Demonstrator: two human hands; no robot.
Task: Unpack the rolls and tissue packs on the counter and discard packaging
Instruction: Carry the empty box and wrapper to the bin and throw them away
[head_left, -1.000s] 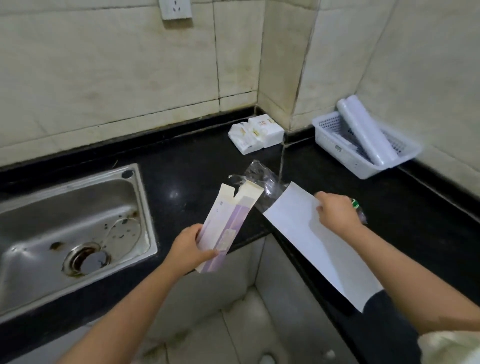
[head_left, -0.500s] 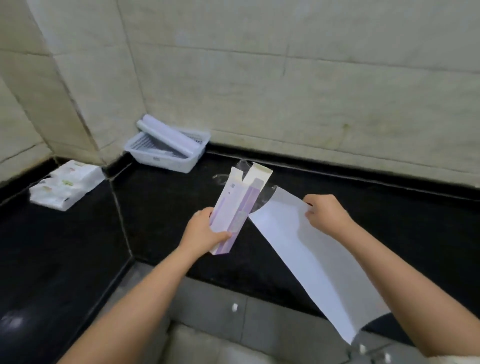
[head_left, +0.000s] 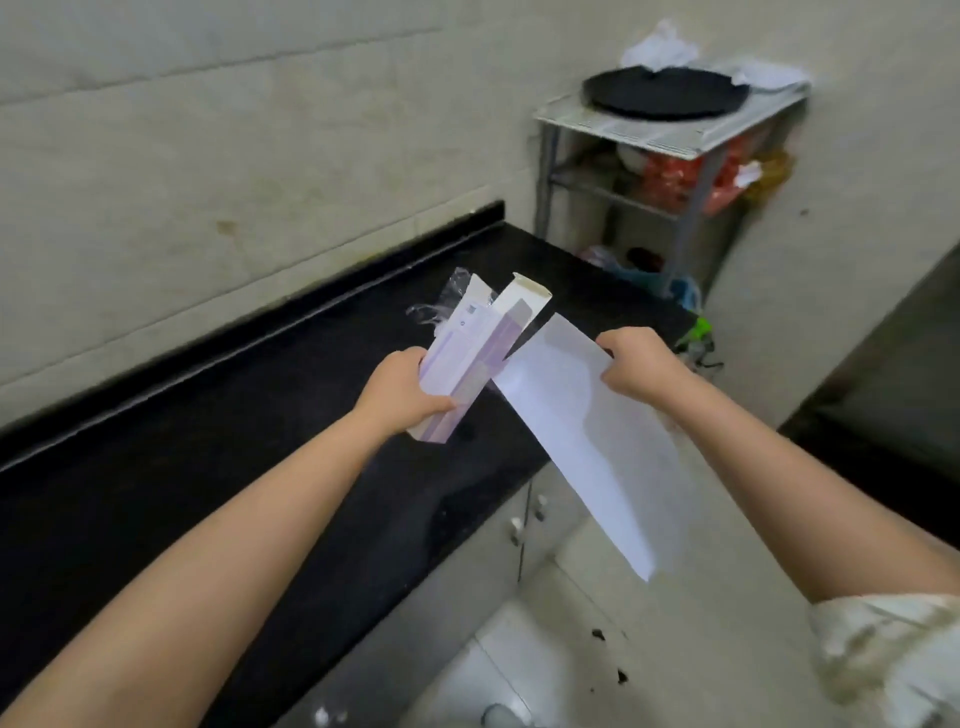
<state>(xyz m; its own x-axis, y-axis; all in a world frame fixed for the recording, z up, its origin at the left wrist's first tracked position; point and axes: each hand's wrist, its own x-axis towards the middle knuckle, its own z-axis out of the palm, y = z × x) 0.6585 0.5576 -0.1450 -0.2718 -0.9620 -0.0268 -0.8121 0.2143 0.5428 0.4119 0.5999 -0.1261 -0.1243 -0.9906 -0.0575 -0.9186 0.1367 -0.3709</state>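
Soft, even, rather dim light fills the room, with no hard shadows. The black tabletop (head_left: 270, 415) shows a faint sheen. Motion blur smears the whole frame, strongest toward the metal rack (head_left: 670, 135). Wide-angle distortion bends the wall lines.

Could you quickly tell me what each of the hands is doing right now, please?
Left hand: closed around the opened purple-and-white carton.
Right hand: closed, pinching the top edge of the white sheet.
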